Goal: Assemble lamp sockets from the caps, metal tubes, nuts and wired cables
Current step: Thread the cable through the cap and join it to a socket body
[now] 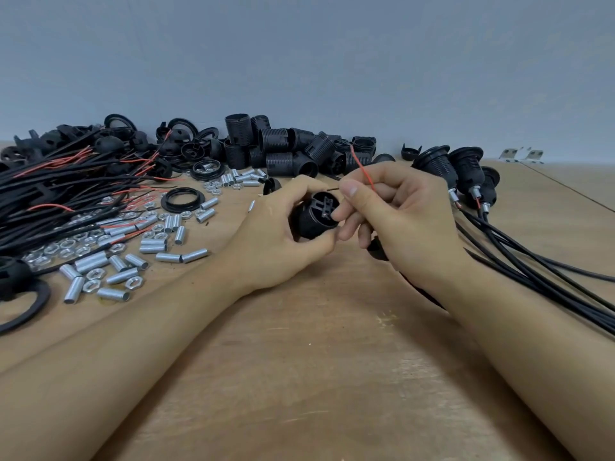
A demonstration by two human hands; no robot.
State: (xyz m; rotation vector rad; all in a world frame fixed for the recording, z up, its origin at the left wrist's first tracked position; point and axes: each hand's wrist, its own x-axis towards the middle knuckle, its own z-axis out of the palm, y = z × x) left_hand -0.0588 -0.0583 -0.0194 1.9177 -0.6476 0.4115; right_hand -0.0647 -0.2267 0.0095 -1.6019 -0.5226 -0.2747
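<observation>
Two bare forearms enter from the bottom edge and meet over the bare middle of the wooden table (319, 377), so the work sits close under the camera with the stock spread beyond it. The left hand (283, 241) curls round a black socket body (314, 216), thumb beneath and fingers over the top, and tips its open terminal end up and to the right; judged purpose: to present the terminals to the other hand and to the eye. The right hand (396, 207) pinches a red wire (364, 171) between thumb and forefinger just beside that end. The wire's free length arcs up and back toward the wall. A dark wire tip appears to show between the two thumbs, too small to be sure. A black cable (377, 249) runs down under the right palm, most likely the lead being fitted. The step in hand looks like seating the conductors in the terminals; whether either is yet in, cannot tell. Supplies lie in sorted groups within the left arm's reach: wired cables (50, 194) far left, metal tubes (91, 262) and nuts (91, 286) loose in front of them, rings (183, 201) and caps (109, 143) behind. Spare bodies (276, 151) are heaped against the wall. Finished sockets (466, 171) lie apart at the right, their cables trailing toward the near right edge, which keeps done work clear of the raw parts.
</observation>
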